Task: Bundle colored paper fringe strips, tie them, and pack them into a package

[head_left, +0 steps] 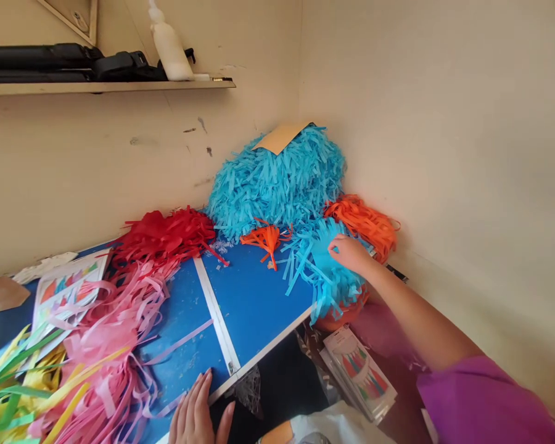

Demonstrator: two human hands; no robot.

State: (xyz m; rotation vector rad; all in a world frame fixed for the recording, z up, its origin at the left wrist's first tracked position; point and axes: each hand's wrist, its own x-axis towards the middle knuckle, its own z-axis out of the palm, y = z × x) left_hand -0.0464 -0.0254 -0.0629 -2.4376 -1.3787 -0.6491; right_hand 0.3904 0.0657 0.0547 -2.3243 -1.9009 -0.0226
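My right hand [349,254] is closed in a pinch on a bunch of light blue fringed tissue paper [326,277], whose strips hang over the table's right edge. My left hand [198,414] lies open at the front edge of the blue table [263,296], fingers stretched out and holding nothing. Between the hands and the wall, a small orange tissue tassel [264,239] rests on the tabletop. Behind it rises a large heap of blue tissue fringe [277,185] with an orange-yellow card [283,138] on top.
Red [169,237], pink [106,351] and yellow-green tissue strips [16,385] cover the table's left side, beside a printed packet [69,287]. Orange strips [367,222] lie by the right wall. Below the edge are more packets [361,373]. A shelf [120,87] holds a white bottle [171,49].
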